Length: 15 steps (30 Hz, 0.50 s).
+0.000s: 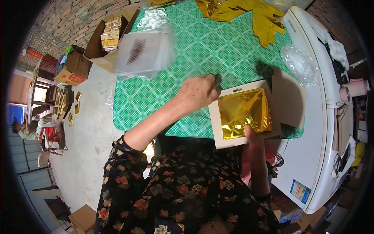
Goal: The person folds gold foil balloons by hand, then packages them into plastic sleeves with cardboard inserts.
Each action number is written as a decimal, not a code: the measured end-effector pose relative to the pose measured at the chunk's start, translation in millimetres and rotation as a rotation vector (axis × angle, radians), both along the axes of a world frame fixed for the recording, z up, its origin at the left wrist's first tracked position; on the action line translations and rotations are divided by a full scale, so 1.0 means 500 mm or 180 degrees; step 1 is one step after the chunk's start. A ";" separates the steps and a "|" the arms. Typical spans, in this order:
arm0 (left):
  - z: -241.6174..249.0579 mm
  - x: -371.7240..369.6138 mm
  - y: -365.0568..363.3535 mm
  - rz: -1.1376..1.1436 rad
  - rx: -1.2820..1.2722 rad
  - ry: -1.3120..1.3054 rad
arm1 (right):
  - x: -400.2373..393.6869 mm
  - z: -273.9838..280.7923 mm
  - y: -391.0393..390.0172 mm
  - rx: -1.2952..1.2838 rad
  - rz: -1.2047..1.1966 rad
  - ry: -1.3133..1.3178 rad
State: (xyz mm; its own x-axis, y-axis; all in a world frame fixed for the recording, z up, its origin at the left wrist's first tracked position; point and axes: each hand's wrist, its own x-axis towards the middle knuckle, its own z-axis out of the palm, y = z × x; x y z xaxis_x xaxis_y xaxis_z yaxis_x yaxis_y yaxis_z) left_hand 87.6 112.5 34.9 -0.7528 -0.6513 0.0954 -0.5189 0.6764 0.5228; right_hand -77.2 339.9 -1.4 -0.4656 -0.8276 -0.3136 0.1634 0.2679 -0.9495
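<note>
My right hand [255, 142] holds a pale cardboard display box [217, 134] by its lower edge, with the thumb over the front. Shiny gold foil [243, 109] fills the square front of the box, and a hang slot shows in its top edge. My left hand [198, 91] is closed beside the box's upper left corner, palm down over the table. Its fingertips are blurred, and I cannot make out anything between them. Behind the box, a plain brown cardboard piece [288, 97] lies on the green checked tablecloth [187, 46].
Clear plastic bags [146, 50] and white loops [153, 18] lie at the back left, by an open carton [95, 43]. Gold foil sheets [261, 19] spread across the back. A crumpled clear bag [300, 64] rests near the white appliance [300, 156]. A person [29, 128] sits far left.
</note>
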 end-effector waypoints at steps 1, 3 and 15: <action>-0.001 -0.002 0.000 0.0038 0.0005 0.0019 | 0.002 0.010 0.001 -0.0058 -0.0014 -0.0011; -0.005 -0.004 0.000 0.0061 0.0038 0.0048 | 0.003 0.061 0.007 0.0200 -0.0075 -0.0600; -0.010 -0.009 0.011 -0.0104 -0.0080 0.0064 | -0.008 0.104 -0.006 0.0472 0.0329 -0.0793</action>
